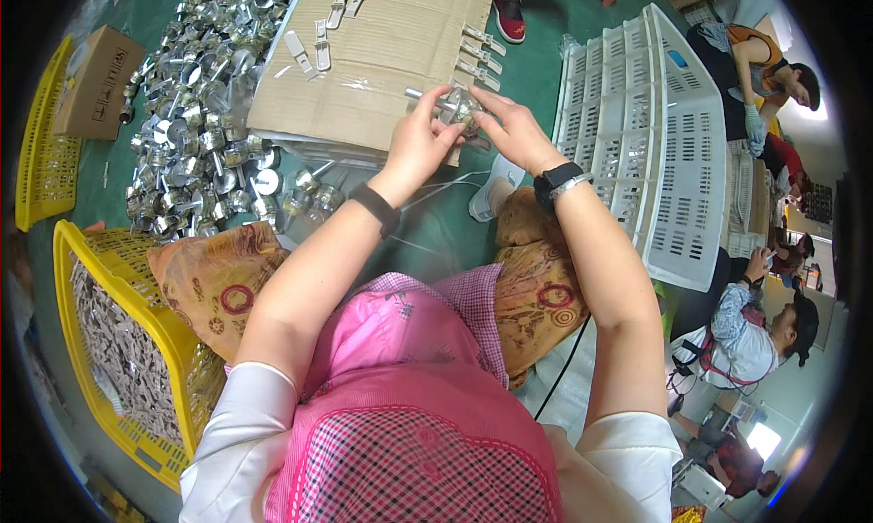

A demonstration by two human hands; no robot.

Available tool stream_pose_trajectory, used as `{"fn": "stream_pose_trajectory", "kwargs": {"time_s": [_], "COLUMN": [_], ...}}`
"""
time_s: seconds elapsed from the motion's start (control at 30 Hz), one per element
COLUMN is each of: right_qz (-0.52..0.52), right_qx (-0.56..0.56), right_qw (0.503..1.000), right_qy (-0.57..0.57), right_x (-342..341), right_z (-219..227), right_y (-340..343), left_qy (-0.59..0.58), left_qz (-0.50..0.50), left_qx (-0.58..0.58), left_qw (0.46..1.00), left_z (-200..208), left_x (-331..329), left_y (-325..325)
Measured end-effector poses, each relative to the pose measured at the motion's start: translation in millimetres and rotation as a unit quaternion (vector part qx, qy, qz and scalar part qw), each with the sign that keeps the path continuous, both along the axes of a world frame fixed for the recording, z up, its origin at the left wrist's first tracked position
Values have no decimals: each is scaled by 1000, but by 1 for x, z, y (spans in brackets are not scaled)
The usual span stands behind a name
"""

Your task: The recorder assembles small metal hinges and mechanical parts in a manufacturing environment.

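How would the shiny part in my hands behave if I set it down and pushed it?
The shiny part would probably roll or rock, since its body looks rounded. Its gloss suggests a smooth, possibly slippery surface. The stem sticking out leftward may make it tip.

A hand could slide over the middle of the cardboard (405,36). Clips (484,39) lie along its right edge. The left hand (418,141) and right hand (518,130), with a metal part (459,109), block its near right corner. A big heap (193,74) blocks the left. Between cardboard and white crates (682,191), green floor (541,64) leaves a gap; a red shoe (511,21) stands there.
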State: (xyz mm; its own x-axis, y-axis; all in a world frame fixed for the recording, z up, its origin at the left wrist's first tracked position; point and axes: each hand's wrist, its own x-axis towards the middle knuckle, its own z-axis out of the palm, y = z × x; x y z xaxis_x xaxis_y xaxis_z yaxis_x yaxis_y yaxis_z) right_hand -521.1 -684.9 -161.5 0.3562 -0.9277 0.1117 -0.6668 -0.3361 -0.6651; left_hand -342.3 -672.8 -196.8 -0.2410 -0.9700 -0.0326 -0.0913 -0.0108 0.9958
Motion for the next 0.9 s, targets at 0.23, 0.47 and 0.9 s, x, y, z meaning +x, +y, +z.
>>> {"fn": "stream_pose_trajectory", "kwargs": {"time_s": [0.23,0.47,0.9], "right_qz": [21,-1,-10], "right_qx": [-26,-16,-50], "right_qw": [999,1000,998], "right_qy": [26,12,26], "right_x": [1,6,9], "right_z": [1,-1,4], "right_y": [7,5,5], "left_qy": [-184,-314,-122], "left_qz": [-80,-167,-112], "left_qx": [-104,-287,-353], "left_qw": [974,889,921], "left_z": [16,33,52], "left_x": [10,8,14], "left_y": [-14,-38,-70]}}
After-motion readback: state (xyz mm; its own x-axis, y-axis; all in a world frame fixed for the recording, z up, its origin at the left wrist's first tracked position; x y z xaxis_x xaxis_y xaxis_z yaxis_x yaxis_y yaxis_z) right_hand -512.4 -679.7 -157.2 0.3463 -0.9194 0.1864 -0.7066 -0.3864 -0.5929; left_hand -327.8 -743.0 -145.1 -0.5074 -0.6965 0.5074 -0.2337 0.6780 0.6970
